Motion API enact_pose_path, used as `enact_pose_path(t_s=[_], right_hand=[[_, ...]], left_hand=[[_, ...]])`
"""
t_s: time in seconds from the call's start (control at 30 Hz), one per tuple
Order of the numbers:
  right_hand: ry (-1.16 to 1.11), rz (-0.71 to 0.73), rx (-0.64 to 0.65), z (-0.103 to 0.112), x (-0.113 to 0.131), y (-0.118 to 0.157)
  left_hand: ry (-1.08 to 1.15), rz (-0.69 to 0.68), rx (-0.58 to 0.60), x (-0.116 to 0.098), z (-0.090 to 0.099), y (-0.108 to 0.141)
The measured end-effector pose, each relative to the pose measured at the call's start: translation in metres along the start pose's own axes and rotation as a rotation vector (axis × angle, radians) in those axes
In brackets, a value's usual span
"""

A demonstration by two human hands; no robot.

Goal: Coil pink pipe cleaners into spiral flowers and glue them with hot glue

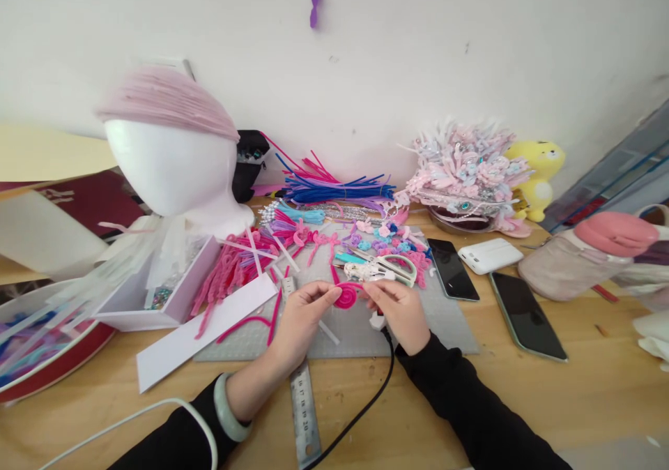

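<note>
Between my hands is a hot-pink pipe cleaner (345, 296) wound into a flat spiral, held above the grey cutting mat (439, 330). My left hand (306, 313) pinches the coil's left edge between thumb and fingers. The fingertips of my right hand (400, 309) are closed on the pipe cleaner at the coil's upper right. Scissors (405, 268) with pale handles lie just beyond the coil. A steel ruler (303, 407) runs toward me under my left wrist. Loose pink pipe cleaners (245, 322) lie on the mat to the left.
A white mannequin head (167, 163) stands back left, beside a white box (157, 282) of beads. Bundled blue pipe cleaners (334, 190) and a flowered headpiece (465, 177) sit along the wall. Two phones (527, 316), a pink-lidded bottle (569, 261) and a black cable (366, 411) are also on the table.
</note>
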State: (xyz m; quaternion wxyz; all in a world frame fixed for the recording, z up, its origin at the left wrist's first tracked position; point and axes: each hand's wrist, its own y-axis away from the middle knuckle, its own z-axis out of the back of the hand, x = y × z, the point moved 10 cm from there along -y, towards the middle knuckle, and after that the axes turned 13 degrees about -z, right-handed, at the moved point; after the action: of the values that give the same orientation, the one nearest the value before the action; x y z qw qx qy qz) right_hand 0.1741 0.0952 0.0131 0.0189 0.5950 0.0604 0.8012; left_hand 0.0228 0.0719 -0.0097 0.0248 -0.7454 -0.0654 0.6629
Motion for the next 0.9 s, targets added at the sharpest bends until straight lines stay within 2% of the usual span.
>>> enact_pose_path(t_s=[0.07, 0.13, 0.2, 0.27, 0.3, 0.37, 0.7, 0.8, 0.9], right_hand=[[0.143, 0.1, -0.17, 0.034, 0.012, -0.007], [0.397, 0.092, -0.452, 0.08, 0.015, -0.015], [0.717, -0.099, -0.603, 0.116, 0.002, -0.028], [0.915, -0.376, -0.643, 0.145, -0.023, -0.036], [0.962, -0.465, -0.639, 0.153, -0.033, -0.039], [0.986, -0.533, -0.611, 0.159, -0.045, -0.043], [0.974, -0.492, -0.621, 0.16, -0.049, -0.048], [0.944, -0.42, -0.662, 0.163, -0.047, -0.042], [0.928, -0.26, -0.723, 0.165, -0.039, -0.032]], left_hand=[[-0.029, -0.014, -0.002, 0.0, 0.002, -0.001], [-0.055, -0.031, -0.013, 0.0, 0.005, -0.002], [-0.078, -0.04, -0.022, 0.001, 0.007, -0.002], [-0.096, -0.048, -0.02, 0.002, 0.008, -0.003], [-0.1, -0.05, -0.017, 0.003, 0.008, -0.003], [-0.101, -0.054, -0.01, 0.004, 0.008, -0.004], [-0.134, -0.075, -0.028, 0.005, 0.012, -0.007], [-0.134, -0.073, -0.032, 0.004, 0.013, -0.008], [-0.114, -0.067, -0.037, 0.003, 0.014, -0.008]])
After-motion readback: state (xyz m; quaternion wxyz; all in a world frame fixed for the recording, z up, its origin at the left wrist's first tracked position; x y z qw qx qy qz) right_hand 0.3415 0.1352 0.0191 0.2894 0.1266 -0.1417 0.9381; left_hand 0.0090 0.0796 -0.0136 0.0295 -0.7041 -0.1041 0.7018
